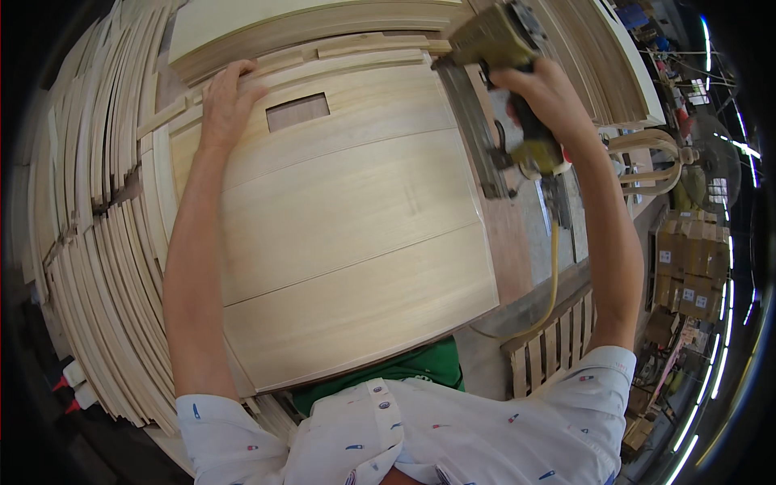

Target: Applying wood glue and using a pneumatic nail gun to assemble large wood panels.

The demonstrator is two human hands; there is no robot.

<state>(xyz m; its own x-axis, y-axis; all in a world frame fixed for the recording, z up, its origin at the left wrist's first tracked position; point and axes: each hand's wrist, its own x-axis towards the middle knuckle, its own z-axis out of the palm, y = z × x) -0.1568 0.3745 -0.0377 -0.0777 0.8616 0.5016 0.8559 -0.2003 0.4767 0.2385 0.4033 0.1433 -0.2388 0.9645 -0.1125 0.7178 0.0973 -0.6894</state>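
Note:
In my right hand (546, 101) is a pneumatic nail gun (505, 48), its nose over the far right corner of a pale wooden panel (356, 210). My fingers wrap round its grip, and a yellow air hose (554, 275) hangs from the handle's end. At the panel's far left, my left hand (229, 105) lies on the wood, fingers reaching over the thin strips (323, 71) along the far edge. It holds no tool. Near that hand the panel has a rectangular cutout (297, 111). Whether the gun's nose touches the wood I cannot tell.
Long wooden strips (105, 267) are stacked along the left. Larger boards (307, 32) lie in piles beyond the panel, and more boards (598, 65) stand at the far right. A slatted pallet (550, 343), cardboard boxes (691, 259) and a fan (711, 162) are on the right.

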